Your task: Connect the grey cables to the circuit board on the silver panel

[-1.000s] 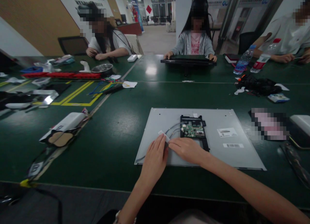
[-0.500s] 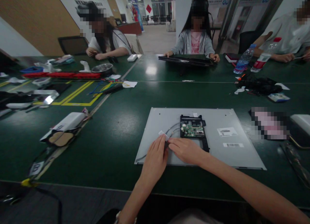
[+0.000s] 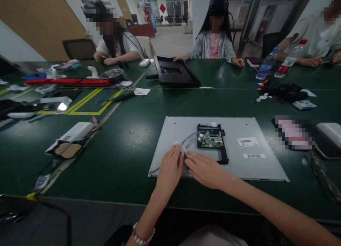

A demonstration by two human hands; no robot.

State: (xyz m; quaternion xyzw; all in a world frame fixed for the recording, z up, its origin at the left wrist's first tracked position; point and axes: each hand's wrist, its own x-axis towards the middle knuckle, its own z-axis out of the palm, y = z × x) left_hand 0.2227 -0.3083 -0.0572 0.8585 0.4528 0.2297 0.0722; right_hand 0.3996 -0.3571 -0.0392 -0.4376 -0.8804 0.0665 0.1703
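Observation:
A flat grey display panel (image 3: 170, 130) lies on the green table. On it sits a black plastic bracket (image 3: 224, 154) around a green circuit board (image 3: 210, 141). Thin grey cables (image 3: 190, 136) run left from the board and pass beneath my fingers. At those cables is a small piece of white tape (image 3: 182, 147), partly hidden by my hands. My left hand (image 3: 170, 166) has its fingers pressed together on the tape's left side. My right hand (image 3: 205, 168) meets it from the right, fingers closed at the tape's lower edge; what lies under the fingertips is hidden.
Right of the panel are a phone (image 3: 293, 132) and glasses (image 3: 323, 175). A white device (image 3: 76, 134) with cords is on the left. Across the table, a person's hand touches a tilted black monitor part (image 3: 177, 72). Two bottles (image 3: 268, 63) stand at the far right.
Across the table, the black monitor part has swung left and tipped up, and that person's one hand has let go. My hands stay at the tape with slight finger movement.

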